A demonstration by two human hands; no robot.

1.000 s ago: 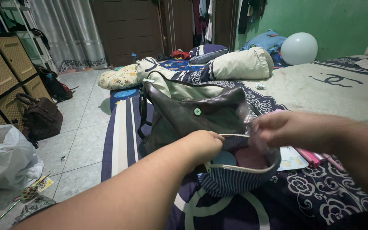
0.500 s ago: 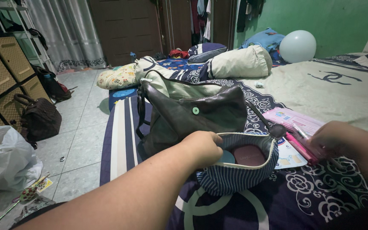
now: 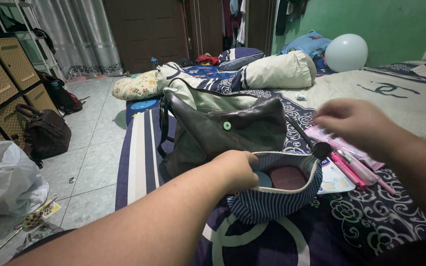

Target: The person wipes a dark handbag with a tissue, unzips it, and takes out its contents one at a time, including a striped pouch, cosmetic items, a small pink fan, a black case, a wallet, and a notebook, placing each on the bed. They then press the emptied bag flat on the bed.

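Note:
My left hand (image 3: 235, 170) grips the near rim of a blue-and-white striped pouch (image 3: 272, 204) and holds it open on the patterned bedspread. Inside the pouch lie a maroon compact (image 3: 287, 177) and a blue round item (image 3: 262, 180). A dark leather handbag (image 3: 223, 130) stands just behind the pouch. My right hand (image 3: 356, 123) hovers, blurred, above a pink packet (image 3: 321, 134) and pink pens (image 3: 353, 167) to the right of the pouch, with nothing visible in its fingers. A white leaflet (image 3: 334, 182) lies under the pens.
A bolster pillow (image 3: 279, 71) and a pale balloon (image 3: 346, 52) lie at the back of the bed. On the tiled floor to the left are a brown handbag (image 3: 45, 130), a white plastic bag (image 3: 6, 180) and wicker drawers (image 3: 6, 79).
My right hand left the pouch rim, went out right to the pens, and is now lifted above the pink packet. My left hand has kept its hold on the pouch.

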